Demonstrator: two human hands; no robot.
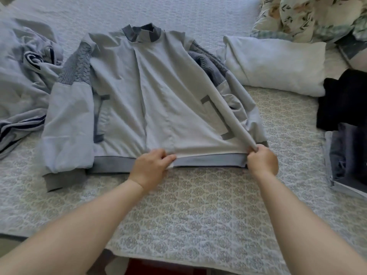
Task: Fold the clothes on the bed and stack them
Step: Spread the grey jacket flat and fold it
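At the far left a crumpled heap of pale blue clothing with dark navy stripes (23,76) is lying on the patterned grey-and-white quilted bedspread (198,215). Beside it, a light grey jacket with darker grey knit collar, cuffs and hem band (158,92) is lying spread flat across the middle of the bed, collar away from the person. The left hand (151,167) is pinching the jacket's hem near its middle, fingers curled on the fabric. The right hand (262,160) is gripping the lower right corner, pulling a fold taut. Further right, a white pillow (278,64) is resting, and dark folded garments (345,120) are sitting stacked at the edge.
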